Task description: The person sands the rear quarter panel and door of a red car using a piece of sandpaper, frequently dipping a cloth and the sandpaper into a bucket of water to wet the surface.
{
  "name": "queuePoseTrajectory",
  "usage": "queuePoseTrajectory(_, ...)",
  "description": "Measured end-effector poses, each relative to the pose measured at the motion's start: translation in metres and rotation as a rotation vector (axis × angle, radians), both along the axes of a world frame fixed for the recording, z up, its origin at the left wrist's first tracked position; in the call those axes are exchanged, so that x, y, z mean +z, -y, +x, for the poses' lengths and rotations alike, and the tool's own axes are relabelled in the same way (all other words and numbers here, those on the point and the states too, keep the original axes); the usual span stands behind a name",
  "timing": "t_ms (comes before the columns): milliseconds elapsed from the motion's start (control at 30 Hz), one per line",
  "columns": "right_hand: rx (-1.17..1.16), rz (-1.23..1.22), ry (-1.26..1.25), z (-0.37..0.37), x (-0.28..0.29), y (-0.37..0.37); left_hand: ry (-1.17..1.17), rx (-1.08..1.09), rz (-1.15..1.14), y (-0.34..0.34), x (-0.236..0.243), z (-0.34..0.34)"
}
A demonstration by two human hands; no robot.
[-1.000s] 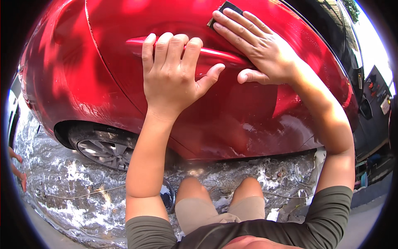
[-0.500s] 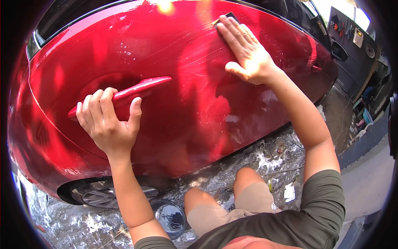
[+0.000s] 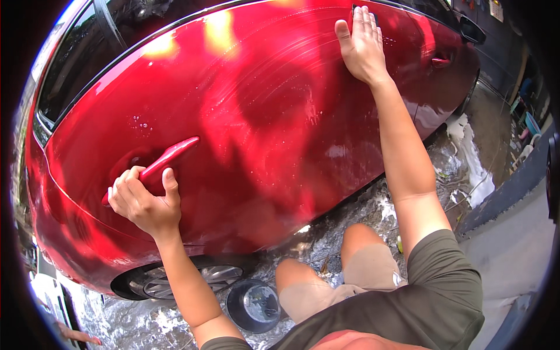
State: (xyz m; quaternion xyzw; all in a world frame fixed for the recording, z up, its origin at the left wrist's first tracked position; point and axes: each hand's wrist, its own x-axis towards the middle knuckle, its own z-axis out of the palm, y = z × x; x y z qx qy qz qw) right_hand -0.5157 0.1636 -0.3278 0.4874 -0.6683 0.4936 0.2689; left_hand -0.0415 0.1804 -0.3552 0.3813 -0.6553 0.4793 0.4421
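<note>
A glossy red car door spreads before me, with wet streaks and droplets across its upper part. My left hand is closed round the red door handle, thumb raised beside it. Up near the window line, my right hand lies flat on the paint, fingers stretched out and thumb apart. Under those fingers is a thin dark pad, pressed against the panel; only its edges show. A few white bubbles cling to the door above the handle.
By my knees stands a dark bucket of water, close to the car's wheel. White foam lies on the wet ground at right. A side mirror juts out at far right, near a low grey wall.
My right hand has slid the pad rightward along the upper door, toward the car's front. My left hand keeps its hold on the handle. The whole view has shifted a little.
</note>
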Motion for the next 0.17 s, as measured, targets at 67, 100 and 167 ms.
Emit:
queuePoseTrajectory(67, 0.050, -0.071, -0.224, 0.105, -0.005, 0.024, 0.019, 0.011, -0.020, 0.002, 0.002, 0.006)
queuePoseTrajectory(100, 0.200, -0.083, -0.358, 0.178, -0.005, 0.015, 0.024, 0.005, -0.011, -0.001, 0.004, 0.008)
queuePoseTrajectory(167, 0.605, -0.072, -0.431, 0.231, -0.008, 0.000, 0.047, 0.014, -0.002, -0.002, 0.003, 0.015)
